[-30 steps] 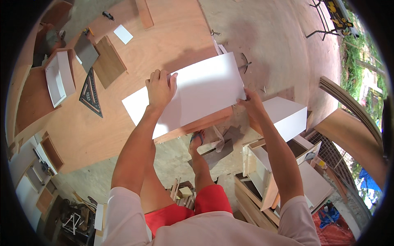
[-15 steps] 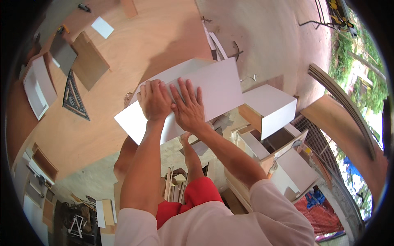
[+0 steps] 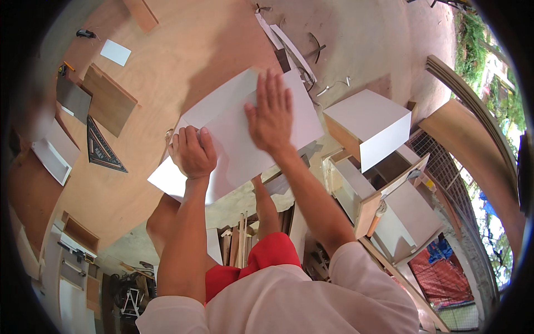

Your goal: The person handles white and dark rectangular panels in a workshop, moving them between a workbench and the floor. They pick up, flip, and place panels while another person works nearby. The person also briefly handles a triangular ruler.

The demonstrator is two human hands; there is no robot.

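Observation:
In front of me, above the near edge of the plywood worktop, is a white box-like piece [image 3: 217, 103] with a smooth white panel [image 3: 239, 167] as its upper face. My left hand [image 3: 193, 153] is closed at the panel's left part, its fingers curled over the far edge and partly hidden. Flat on the panel's right part lies my right hand [image 3: 271, 114], fingers stretched out and slightly blurred, holding nothing. Part of another white face shows beyond the panel.
The plywood worktop [image 3: 161, 67] carries a dark triangular square [image 3: 103, 149], a brown board [image 3: 108, 103] and a small white sheet [image 3: 115, 52]. To the right, a white box [image 3: 370, 119] rests on an open cabinet [image 3: 356, 192] holding a brush [image 3: 378, 217]. White strips [image 3: 292, 50] lie beyond.
My hands, side by side before, have moved apart: the right slid up and to the right over the panel, the left moved lower. The whole view has shifted slightly.

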